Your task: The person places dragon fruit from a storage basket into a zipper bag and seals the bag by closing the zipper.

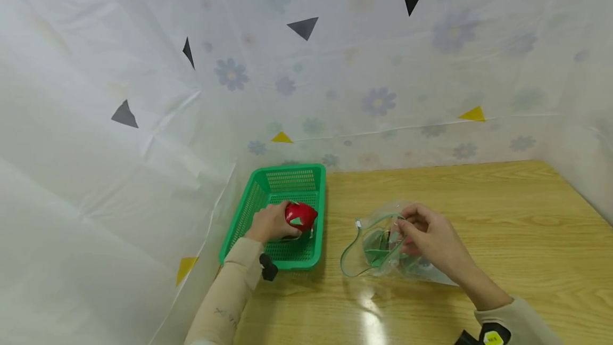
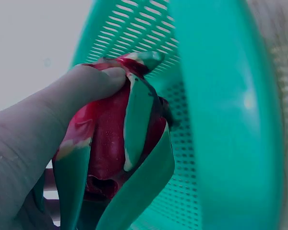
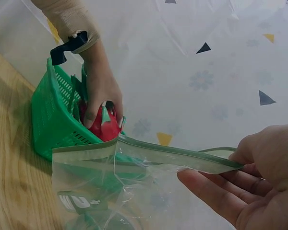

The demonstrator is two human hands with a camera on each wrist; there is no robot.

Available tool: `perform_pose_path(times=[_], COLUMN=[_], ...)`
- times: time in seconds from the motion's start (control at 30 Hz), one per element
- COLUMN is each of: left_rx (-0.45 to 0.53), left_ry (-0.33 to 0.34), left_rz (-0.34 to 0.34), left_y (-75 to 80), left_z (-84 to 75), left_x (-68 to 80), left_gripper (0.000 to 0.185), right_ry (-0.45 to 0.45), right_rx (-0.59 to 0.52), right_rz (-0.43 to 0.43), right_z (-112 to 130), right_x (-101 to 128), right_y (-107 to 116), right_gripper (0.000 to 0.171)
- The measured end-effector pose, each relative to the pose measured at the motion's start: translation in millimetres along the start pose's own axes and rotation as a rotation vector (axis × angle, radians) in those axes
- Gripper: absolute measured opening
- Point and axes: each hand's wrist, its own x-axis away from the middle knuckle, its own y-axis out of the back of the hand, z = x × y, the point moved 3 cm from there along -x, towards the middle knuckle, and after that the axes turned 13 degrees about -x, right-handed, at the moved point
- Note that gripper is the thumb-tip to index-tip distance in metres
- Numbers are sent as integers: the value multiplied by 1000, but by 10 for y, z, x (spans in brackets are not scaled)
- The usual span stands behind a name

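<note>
A red dragon fruit (image 1: 301,215) with green scales is in the grip of my left hand (image 1: 270,222), inside the green plastic basket (image 1: 320,241). Close up in the left wrist view, the thumb lies along the red skin of the fruit (image 2: 110,134), while the other fingers are mostly hidden behind it. To the right, my right hand (image 1: 438,238) pinches the rim of a clear zip bag (image 1: 378,254) between thumb and fingers. The bag's mouth gapes toward the basket. In the right wrist view, a green printed patch (image 3: 81,202) shows on the bag.
The basket stands at the left end of the wooden table (image 1: 517,217), near the white sheeting. A flowered plastic curtain (image 1: 345,95) with black, grey and yellow triangles hangs behind the table. A white slider (image 1: 358,223) sits on the bag's green zip edge.
</note>
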Motion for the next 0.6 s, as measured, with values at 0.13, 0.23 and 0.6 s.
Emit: perform_pose_path(times=[0.13,0.23,0.6], left_rx=[14,13,55], left_ry=[-13,-15,-56], left_rz=[-30,-60,-176], left_y=[94,162,414], left_z=[-22,-30,-90], left_x=[22,52,168], left_gripper=[78,77,84], right_ry=[4,8,-3], right_rx=[-1,0,-1], right_rz=[2,3,1], right_z=[2,2,15], right_x=[-7,-10,-9], right_y=[4,4,11], right_gripper=[31,31,31])
